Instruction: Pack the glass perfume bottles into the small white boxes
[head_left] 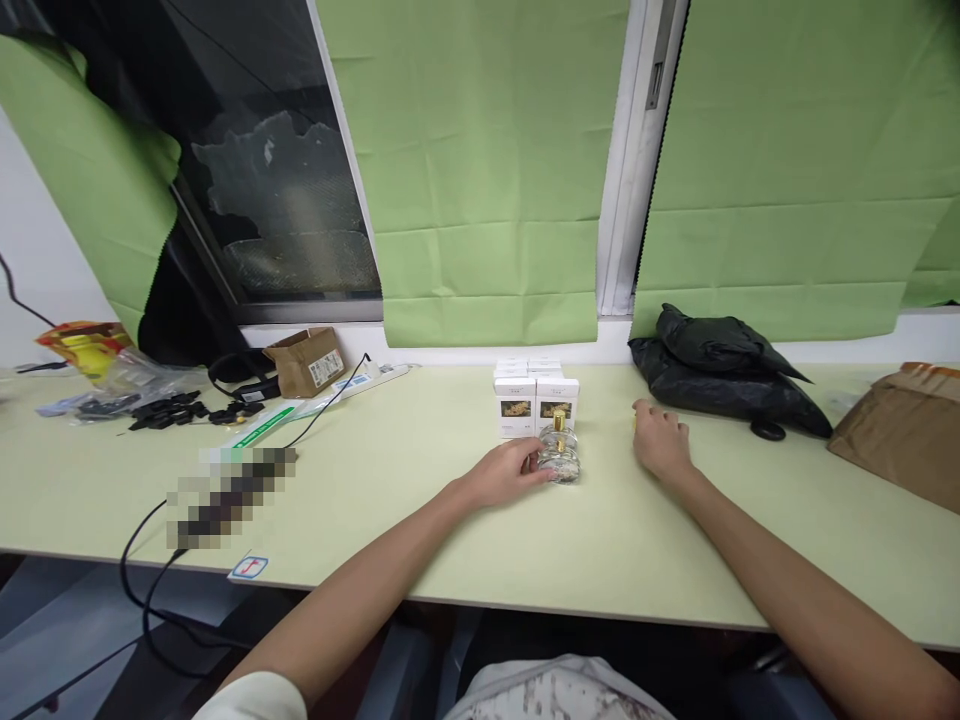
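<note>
Clear glass perfume bottles (561, 467) with gold-coloured necks stand close together, one behind another, on the pale table. My left hand (512, 472) is closed at the left side of the front bottle, thumb and fingers on the glass. Right behind the bottles stand several small white boxes (516, 396) with pictures on their fronts, set in rows. To the right of the bottles, my right hand (661, 440) rests on the table with its fingers curled. A bit of yellow shows at its fingertips; what it holds is mostly hidden.
Black plastic bags (727, 375) lie at the back right, beside a brown paper package (904, 430). At the left are an open cardboard box (307, 362), a power strip (349, 385), cables, small black parts (169, 411) and a blurred-out dark object (232, 497). Green curtains (480, 180) hang behind.
</note>
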